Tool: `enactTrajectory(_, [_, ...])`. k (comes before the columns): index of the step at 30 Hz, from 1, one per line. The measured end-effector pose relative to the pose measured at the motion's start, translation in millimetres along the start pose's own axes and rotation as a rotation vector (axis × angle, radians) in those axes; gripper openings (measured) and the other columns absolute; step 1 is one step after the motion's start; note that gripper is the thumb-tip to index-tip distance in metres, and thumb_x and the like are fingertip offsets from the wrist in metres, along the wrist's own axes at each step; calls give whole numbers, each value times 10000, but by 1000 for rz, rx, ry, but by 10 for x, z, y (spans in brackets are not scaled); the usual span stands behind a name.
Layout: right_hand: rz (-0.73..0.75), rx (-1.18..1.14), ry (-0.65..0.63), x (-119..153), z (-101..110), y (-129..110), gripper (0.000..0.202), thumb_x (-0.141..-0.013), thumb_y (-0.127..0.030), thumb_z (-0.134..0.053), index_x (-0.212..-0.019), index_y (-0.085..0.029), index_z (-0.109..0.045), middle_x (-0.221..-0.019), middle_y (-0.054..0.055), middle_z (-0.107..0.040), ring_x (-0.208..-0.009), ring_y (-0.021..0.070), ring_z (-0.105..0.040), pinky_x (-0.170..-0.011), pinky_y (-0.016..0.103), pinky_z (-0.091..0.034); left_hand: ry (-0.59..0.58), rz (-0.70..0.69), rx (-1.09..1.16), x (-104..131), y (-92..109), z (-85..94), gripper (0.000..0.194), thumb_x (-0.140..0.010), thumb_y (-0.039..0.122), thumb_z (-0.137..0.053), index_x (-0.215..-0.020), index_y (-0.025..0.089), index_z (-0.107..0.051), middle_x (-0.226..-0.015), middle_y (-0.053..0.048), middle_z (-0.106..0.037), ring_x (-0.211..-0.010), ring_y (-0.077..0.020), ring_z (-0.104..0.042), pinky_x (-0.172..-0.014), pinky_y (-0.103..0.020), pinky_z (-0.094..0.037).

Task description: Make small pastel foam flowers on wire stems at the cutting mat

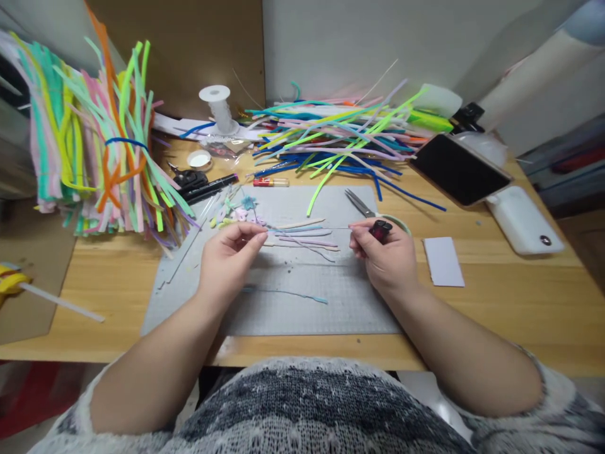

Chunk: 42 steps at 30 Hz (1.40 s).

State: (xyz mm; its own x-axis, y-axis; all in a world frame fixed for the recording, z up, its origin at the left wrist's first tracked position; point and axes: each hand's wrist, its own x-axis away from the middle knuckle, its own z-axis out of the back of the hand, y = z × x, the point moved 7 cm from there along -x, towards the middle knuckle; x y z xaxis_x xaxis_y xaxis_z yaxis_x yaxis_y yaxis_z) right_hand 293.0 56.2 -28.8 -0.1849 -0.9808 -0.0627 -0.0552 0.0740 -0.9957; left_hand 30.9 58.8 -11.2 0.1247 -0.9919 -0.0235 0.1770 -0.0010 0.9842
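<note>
My left hand (227, 257) is closed in a pinch, thumb against forefinger, over the grey cutting mat (278, 318). A thin wire-like strand (338, 227) runs from near its fingertips across to my right hand (391, 260), whose thumb and finger pinch the other end. Tucked in the right hand is a small black and dark red object (380, 229), its kind unclear. Between and below the hands lie several trimmed pipe cleaners (309, 242) and a single thin blue one (293, 293). Scissors (360, 203) rest partly behind the right hand.
Bundled pipe cleaners (125, 151) stand at left, with a loose pile (331, 135) at the back. A wire spool (220, 110), small pipe-cleaner flowers (236, 211), a phone (460, 169), a white card (444, 261) and a yellow glue gun (12, 280) surround the mat.
</note>
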Motion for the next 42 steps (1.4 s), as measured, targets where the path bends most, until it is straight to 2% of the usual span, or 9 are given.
enactTrajectory(8, [-90,-208,-92,-54,-56,39,183,-729,-350,-757,-750,-191,-670,-515,-47,-560,-439,62,-455,-405,198,-316,8,84,70,-12,-42,32,155,-711,327,-750,-764,185,-717,-721,-6,-675,-645,-117,-556,-660,-250,-450])
enactTrajectory(12, [-47,-74,-104,-79,-24,11,207,-743,-384,-739,-761,-191,-668,-534,-38,-570,-454,73,-469,-427,212,-353,1,101,114,-8,-23,29,126,-705,309,-757,-737,193,-718,-672,8,-655,-614,-105,-538,-628,-230,-438])
enactTrajectory(15, [2,46,-47,-90,34,2,211,-753,-391,-729,-787,-191,-671,-562,-33,-576,-474,79,-485,-443,220,-375,38,20,39,11,74,54,86,-716,277,-750,-742,201,-721,-726,-2,-680,-673,-129,-577,-680,-250,-464])
enactTrajectory(19, [16,14,-25,-84,42,14,192,-754,-374,-728,-799,-199,-663,-562,-44,-559,-471,76,-486,-436,214,-369,51,-73,-45,41,167,59,62,-750,268,-727,-764,209,-716,-797,-8,-699,-752,-150,-608,-733,-261,-477])
enactTrajectory(23, [32,-32,-37,-74,21,-2,154,-769,-340,-722,-809,-203,-664,-562,-49,-557,-470,69,-485,-438,207,-362,52,-35,-30,30,133,64,89,-759,287,-721,-786,203,-712,-767,-5,-684,-706,-137,-588,-691,-249,-465])
enactTrajectory(29, [63,-9,-54,-68,8,-18,199,-776,-389,-709,-788,-199,-653,-545,-47,-545,-468,78,-478,-440,218,-367,12,-11,1,-6,67,41,133,-777,314,-705,-801,185,-687,-729,-3,-659,-664,-115,-560,-665,-232,-448])
enactTrajectory(37, [46,27,-76,-44,-9,-25,192,-781,-385,-707,-769,-199,-658,-539,-44,-555,-466,82,-480,-453,227,-378,-72,75,256,4,-17,-65,110,-758,262,-712,-820,189,-658,-740,-9,-675,-684,-128,-620,-640,-238,-493])
enactTrajectory(42, [44,42,-97,-29,-32,-37,200,-784,-392,-699,-765,-197,-657,-539,-43,-548,-471,86,-479,-460,235,-385,-99,63,192,19,-7,-85,119,-723,232,-741,-812,179,-682,-738,-12,-677,-673,-125,-618,-680,-249,-497])
